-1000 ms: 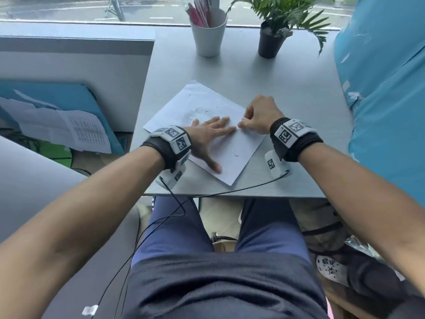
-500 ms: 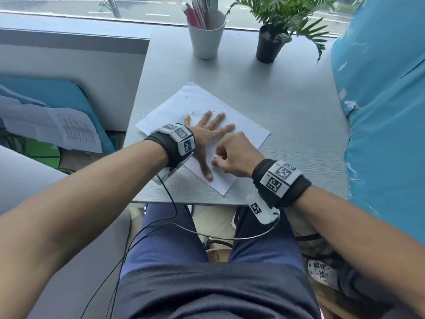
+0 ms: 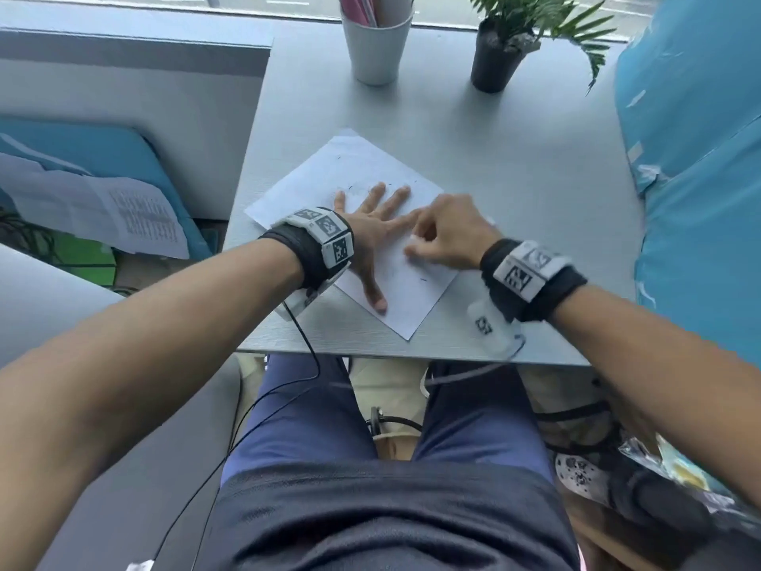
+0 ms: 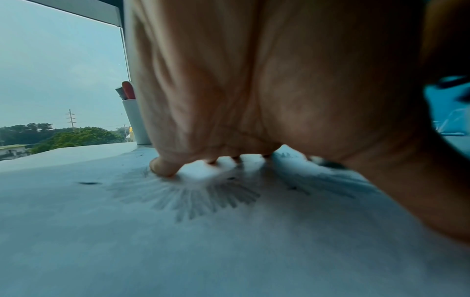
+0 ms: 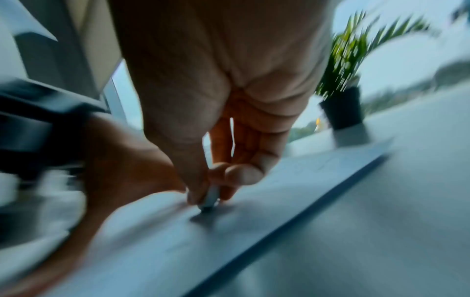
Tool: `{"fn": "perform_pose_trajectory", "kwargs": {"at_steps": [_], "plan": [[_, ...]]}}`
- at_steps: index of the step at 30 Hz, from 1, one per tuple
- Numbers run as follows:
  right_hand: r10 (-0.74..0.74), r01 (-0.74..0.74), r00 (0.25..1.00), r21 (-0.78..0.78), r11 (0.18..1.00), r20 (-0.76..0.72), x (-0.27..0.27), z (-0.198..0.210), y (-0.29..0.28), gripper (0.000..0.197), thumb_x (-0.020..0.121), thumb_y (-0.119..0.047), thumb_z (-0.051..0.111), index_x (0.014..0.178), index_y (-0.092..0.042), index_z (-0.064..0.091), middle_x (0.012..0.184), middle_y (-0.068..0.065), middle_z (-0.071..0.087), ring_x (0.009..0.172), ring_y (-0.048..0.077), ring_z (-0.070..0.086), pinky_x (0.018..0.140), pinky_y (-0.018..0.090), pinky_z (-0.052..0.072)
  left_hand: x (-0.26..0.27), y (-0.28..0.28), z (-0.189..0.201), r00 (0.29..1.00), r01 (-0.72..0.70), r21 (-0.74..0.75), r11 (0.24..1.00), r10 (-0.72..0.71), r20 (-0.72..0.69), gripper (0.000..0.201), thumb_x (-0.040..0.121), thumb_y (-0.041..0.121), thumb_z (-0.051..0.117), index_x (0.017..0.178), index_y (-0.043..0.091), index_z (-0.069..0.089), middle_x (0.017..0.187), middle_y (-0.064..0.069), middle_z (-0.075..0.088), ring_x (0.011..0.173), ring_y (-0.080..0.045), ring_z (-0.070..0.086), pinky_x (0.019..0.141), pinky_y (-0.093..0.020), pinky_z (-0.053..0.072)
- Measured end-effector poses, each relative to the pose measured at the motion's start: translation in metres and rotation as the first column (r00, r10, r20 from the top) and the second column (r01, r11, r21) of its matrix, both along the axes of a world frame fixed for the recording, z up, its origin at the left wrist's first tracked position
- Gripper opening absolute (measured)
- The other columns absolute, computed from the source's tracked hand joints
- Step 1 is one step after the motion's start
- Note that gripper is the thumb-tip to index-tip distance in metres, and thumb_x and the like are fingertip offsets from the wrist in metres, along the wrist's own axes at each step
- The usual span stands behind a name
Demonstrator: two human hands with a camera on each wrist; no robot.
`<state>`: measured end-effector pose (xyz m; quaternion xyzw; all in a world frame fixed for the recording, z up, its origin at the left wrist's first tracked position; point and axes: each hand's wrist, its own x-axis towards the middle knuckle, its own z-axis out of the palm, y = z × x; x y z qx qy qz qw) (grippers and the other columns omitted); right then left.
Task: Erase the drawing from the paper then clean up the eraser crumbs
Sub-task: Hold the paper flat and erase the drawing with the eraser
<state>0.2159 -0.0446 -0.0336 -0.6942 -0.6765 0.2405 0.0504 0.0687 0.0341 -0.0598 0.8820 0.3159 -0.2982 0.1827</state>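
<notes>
A white sheet of paper (image 3: 407,294) lies askew on the grey table (image 3: 514,158). My left hand (image 3: 376,224) lies flat on it with fingers spread, holding it down. My right hand (image 3: 440,236) sits just right of the left, fingers curled, pinching a small white eraser (image 5: 211,198) whose tip touches the paper (image 5: 292,180). Dark eraser crumbs (image 3: 423,279) are scattered on the sheet; in the left wrist view crumbs (image 4: 87,183) lie ahead of the left hand's fingertips (image 4: 162,167). Faint smudged pencil marks (image 3: 354,187) remain past the fingers.
A white cup (image 3: 376,43) of pens and a potted plant (image 3: 500,51) stand at the table's far edge. A blue cushion (image 3: 700,166) borders the right side. Loose papers (image 3: 123,216) lie on a blue seat left of the table.
My right hand swept from the paper's right edge down toward the near corner, then back up and right beside the left hand's fingers. The left hand stayed pressed on the paper.
</notes>
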Motion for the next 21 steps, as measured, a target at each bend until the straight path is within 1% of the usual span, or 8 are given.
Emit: {"fn": "perform_pose_trajectory", "kwargs": {"at_steps": [3, 6, 9, 11, 13, 15, 19, 21], "plan": [[-0.127, 0.121, 0.990, 0.082, 0.989, 0.066, 0.027, 0.007, 0.025, 0.027, 0.078, -0.030, 0.074, 0.081, -0.004, 0.076, 0.082, 0.010, 0.072, 0.081, 0.024, 0.066, 0.078, 0.032, 0.053, -0.001, -0.001, 0.004, 1.000, -0.006, -0.003, 1.000, 0.006, -0.002, 0.168, 0.034, 0.068, 0.091, 0.150, 0.043, -0.027, 0.157, 0.007, -0.041, 0.144, -0.027, -0.037, 0.107, -0.079, -0.008], [-0.039, 0.037, 0.998, 0.035, 0.999, 0.053, -0.008, 0.004, -0.002, 0.022, 0.079, -0.024, 0.071, 0.065, -0.010, 0.064, 0.066, 0.003, 0.057, 0.065, 0.019, 0.053, 0.062, 0.027, 0.039, 0.000, -0.001, 0.001, 1.000, -0.007, -0.001, 1.000, 0.007, -0.001, 0.168, 0.033, 0.072, 0.089, 0.150, 0.041, -0.028, 0.155, 0.006, -0.043, 0.142, -0.028, -0.039, 0.106, -0.080, -0.009], [0.087, -0.094, 0.992, -0.082, 0.992, -0.086, -0.034, 0.002, -0.033, 0.032, 0.078, -0.017, 0.073, 0.052, -0.011, 0.055, 0.049, -0.001, 0.051, 0.044, 0.014, 0.042, 0.047, 0.025, 0.035, 0.001, -0.001, -0.003, 1.000, 0.007, 0.022, 1.000, -0.007, -0.009, 0.171, 0.029, 0.076, 0.087, 0.148, 0.043, -0.032, 0.154, 0.006, -0.045, 0.141, -0.030, -0.040, 0.104, -0.081, -0.010], [0.045, -0.047, 0.997, -0.038, 0.998, -0.061, -0.014, 0.000, -0.015, 0.027, 0.077, -0.022, 0.074, 0.058, -0.005, 0.065, 0.055, 0.009, 0.062, 0.048, 0.020, 0.052, 0.049, 0.031, 0.045, 0.001, -0.001, -0.001, 1.000, 0.010, 0.012, 1.000, -0.010, -0.009, 0.171, 0.030, 0.074, 0.088, 0.149, 0.042, -0.030, 0.154, 0.006, -0.045, 0.142, -0.028, -0.040, 0.104, -0.080, -0.010], [-0.083, 0.083, 0.997, 0.052, 0.995, -0.007, 0.016, 0.003, 0.016, 0.025, 0.075, -0.028, 0.074, 0.070, -0.004, 0.074, 0.068, 0.011, 0.071, 0.063, 0.024, 0.064, 0.063, 0.034, 0.055, 0.000, -0.001, 0.004, 1.000, 0.008, 0.001, 1.000, -0.008, -0.013, 0.169, 0.034, 0.071, 0.090, 0.150, 0.040, -0.028, 0.156, 0.006, -0.043, 0.143, -0.028, -0.038, 0.106, -0.080, -0.008], [-0.151, 0.148, 0.988, 0.100, 0.984, 0.029, 0.027, 0.007, 0.027, 0.023, 0.074, -0.029, 0.074, 0.074, -0.006, 0.076, 0.073, 0.011, 0.072, 0.069, 0.023, 0.066, 0.068, 0.033, 0.056, -0.001, -0.003, 0.006, 1.000, 0.005, 0.007, 1.000, -0.005, -0.019, 0.169, 0.034, 0.070, 0.090, 0.150, 0.039, -0.028, 0.156, 0.006, -0.042, 0.144, -0.027, -0.037, 0.107, -0.080, -0.006], [0.063, -0.063, 0.998, 0.007, 0.998, -0.022, -0.026, 0.001, -0.017, 0.029, 0.075, -0.020, 0.072, 0.053, -0.008, 0.057, 0.051, 0.003, 0.056, 0.052, 0.018, 0.048, 0.050, 0.021, 0.036, 0.001, -0.004, 0.002, 1.000, 0.008, 0.007, 1.000, -0.008, -0.003, 0.170, 0.033, 0.073, 0.088, 0.148, 0.039, -0.031, 0.154, 0.005, -0.045, 0.142, -0.030, -0.039, 0.106, -0.080, -0.009], [0.114, -0.117, 0.992, -0.064, 0.991, -0.046, -0.025, 0.000, -0.022, 0.030, 0.077, -0.022, 0.074, 0.054, -0.010, 0.060, 0.051, 0.001, 0.058, 0.050, 0.019, 0.052, 0.049, 0.021, 0.039, -0.001, -0.004, 0.003, 1.000, 0.010, 0.010, 1.000, -0.010, -0.005, 0.169, 0.033, 0.073, 0.088, 0.148, 0.040, -0.032, 0.154, 0.005, -0.045, 0.142, -0.030, -0.039, 0.105, -0.079, -0.010]]}}
